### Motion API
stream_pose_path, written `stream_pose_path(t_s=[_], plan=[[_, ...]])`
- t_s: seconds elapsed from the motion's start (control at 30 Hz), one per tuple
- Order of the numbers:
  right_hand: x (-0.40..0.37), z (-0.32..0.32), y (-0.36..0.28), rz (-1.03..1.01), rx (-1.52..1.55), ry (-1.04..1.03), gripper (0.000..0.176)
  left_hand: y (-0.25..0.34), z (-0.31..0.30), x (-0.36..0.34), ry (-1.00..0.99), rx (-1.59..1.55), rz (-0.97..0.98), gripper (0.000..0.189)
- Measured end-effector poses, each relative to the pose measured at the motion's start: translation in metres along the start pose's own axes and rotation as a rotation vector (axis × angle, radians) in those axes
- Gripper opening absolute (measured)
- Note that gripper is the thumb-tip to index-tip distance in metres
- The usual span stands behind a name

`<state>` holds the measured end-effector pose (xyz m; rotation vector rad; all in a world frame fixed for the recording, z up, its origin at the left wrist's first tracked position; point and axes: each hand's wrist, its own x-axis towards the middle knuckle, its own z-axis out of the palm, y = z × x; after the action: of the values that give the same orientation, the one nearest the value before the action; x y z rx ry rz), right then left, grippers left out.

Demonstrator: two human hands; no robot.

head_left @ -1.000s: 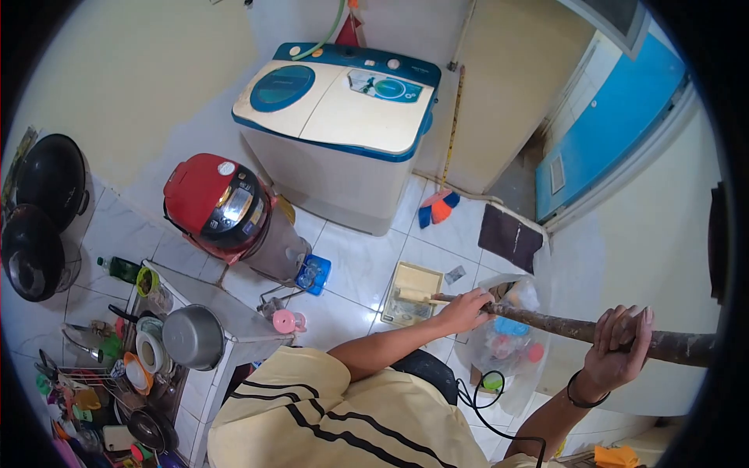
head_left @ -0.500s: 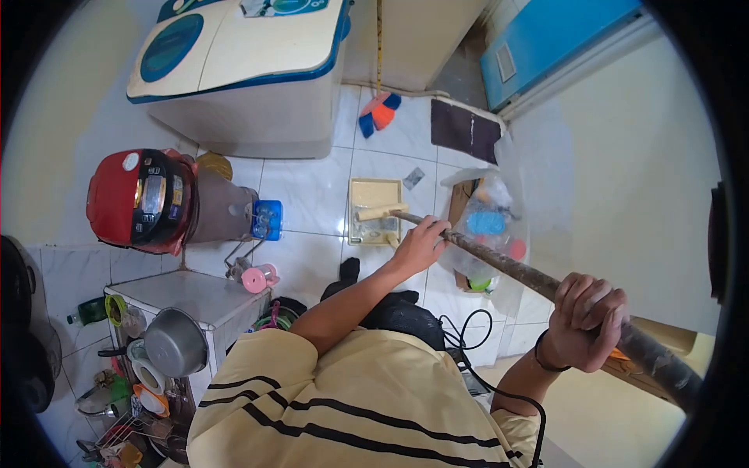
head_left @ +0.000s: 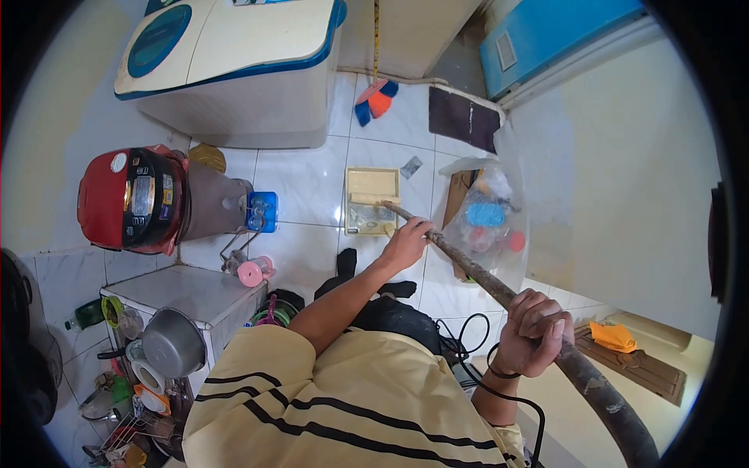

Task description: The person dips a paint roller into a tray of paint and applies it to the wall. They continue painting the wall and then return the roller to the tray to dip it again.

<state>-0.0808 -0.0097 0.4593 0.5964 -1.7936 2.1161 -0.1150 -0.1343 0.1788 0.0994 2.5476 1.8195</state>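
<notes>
A long stained pole [head_left: 470, 267] runs diagonally from the tray up past my right side. My left hand [head_left: 406, 243] is closed around its lower part. Higher up, my right hand [head_left: 534, 331] wraps round the thicker section, thumb uppermost. At the pole's far end a pale paint roller [head_left: 367, 198] lies across the middle of a cream paint tray [head_left: 396, 181] on the floor. Greyish, shiny patches show in the tray's near half. A small paintbrush [head_left: 390, 229] appears to rest at the tray's near right corner.
Right of the tray stands a clear plastic bag [head_left: 511, 199] of mixed items. A broom head [head_left: 377, 101] and a dark mat [head_left: 463, 118] lie beyond, near a washing machine [head_left: 234, 101]. A red rice cooker [head_left: 105, 199] and pots [head_left: 173, 343] are leftward. A black cable [head_left: 476, 378] hangs beside me.
My right hand has moved left and slightly lower with the pole, whose near end has swung the same way. My left hand shifted slightly left. The roller now lies straighter across the tray.
</notes>
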Motion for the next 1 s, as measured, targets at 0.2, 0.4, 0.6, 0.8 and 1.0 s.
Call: stream_pose_path(t_s=[0.2, 0.4, 0.6, 0.8, 1.0], plan=[[-0.01, 0.009, 0.018, 0.002, -0.026, -0.045, 0.029, -0.024, 0.003, -0.003, 0.017, -0.016, 0.027, 0.037], [-0.019, 0.01, 0.027, 0.028, -0.035, -0.116, 0.028, -0.034, 0.006, -0.01, 0.046, -0.031, -0.001, 0.036], [-0.033, 0.011, 0.031, 0.015, -0.076, -0.104, 0.028, -0.046, 0.012, -0.016, 0.056, -0.041, -0.029, 0.036], [-0.034, 0.011, 0.034, 0.03, -0.062, -0.086, 0.028, -0.052, 0.015, -0.01, 0.075, -0.035, -0.011, 0.036], [-0.033, 0.007, 0.037, 0.028, -0.064, -0.071, 0.029, -0.055, 0.019, -0.003, 0.082, -0.017, -0.008, 0.037]])
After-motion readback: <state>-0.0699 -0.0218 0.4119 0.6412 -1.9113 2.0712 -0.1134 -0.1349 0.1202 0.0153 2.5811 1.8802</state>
